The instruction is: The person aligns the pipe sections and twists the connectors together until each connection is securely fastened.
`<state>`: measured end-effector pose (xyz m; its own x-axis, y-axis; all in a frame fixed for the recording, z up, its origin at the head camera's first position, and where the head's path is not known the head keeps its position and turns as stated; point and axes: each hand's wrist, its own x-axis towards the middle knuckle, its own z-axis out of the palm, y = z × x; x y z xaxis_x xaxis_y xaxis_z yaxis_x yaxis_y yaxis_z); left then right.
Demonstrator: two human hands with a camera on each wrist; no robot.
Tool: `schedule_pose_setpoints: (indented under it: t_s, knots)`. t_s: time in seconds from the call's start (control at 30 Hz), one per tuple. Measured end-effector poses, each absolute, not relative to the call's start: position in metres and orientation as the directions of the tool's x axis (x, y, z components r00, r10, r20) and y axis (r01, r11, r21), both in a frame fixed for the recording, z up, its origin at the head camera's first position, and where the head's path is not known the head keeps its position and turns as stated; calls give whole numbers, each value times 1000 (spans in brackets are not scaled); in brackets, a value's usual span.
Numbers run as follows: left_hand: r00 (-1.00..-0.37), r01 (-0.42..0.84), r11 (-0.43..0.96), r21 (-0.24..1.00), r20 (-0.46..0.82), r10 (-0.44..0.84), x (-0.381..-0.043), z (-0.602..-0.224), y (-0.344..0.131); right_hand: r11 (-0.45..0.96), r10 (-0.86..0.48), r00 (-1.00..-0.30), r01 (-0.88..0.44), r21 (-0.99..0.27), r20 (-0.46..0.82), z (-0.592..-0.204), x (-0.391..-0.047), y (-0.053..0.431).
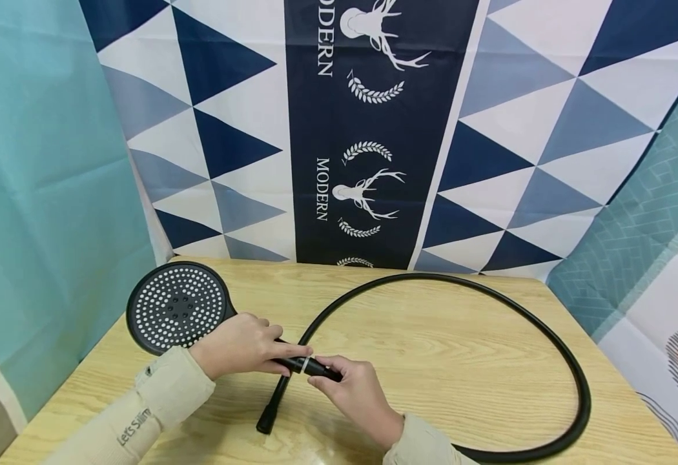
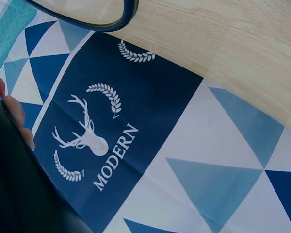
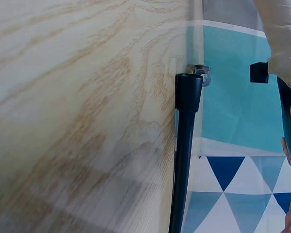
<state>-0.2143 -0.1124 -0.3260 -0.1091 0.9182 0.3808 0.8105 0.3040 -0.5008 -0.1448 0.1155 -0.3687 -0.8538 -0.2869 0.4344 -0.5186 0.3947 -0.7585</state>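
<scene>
The left hand (image 1: 243,347) grips a black shower head (image 1: 179,307) by its handle (image 1: 294,364), disc (image 1: 170,316) to the left; the right hand (image 1: 355,391) pinches a black fitting (image 1: 319,369) at the handle's right end.

Bright, diffuse light, soft shadows and faint glare on the wooden table (image 1: 432,361), hazier wrist views
</scene>
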Motion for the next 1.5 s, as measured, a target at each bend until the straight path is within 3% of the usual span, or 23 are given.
schedule_pose_setpoints:
  t_s: [0.47,0.83,1.5]
  knots:
    - [-122,807,319,-498,388,914,-214,-326,-118,397,-302,-840,-540,-742,450,-368,-146,111]
    - [-97,806,316,-501,415,905,-216,-334,-117,382,-292,-881,-464,-800,372,-371,-147,111]
    - [-125,809,337,-481,421,899,-214,-337,-120,378,-306,-880,-463,-801,364,-373,-148,108]
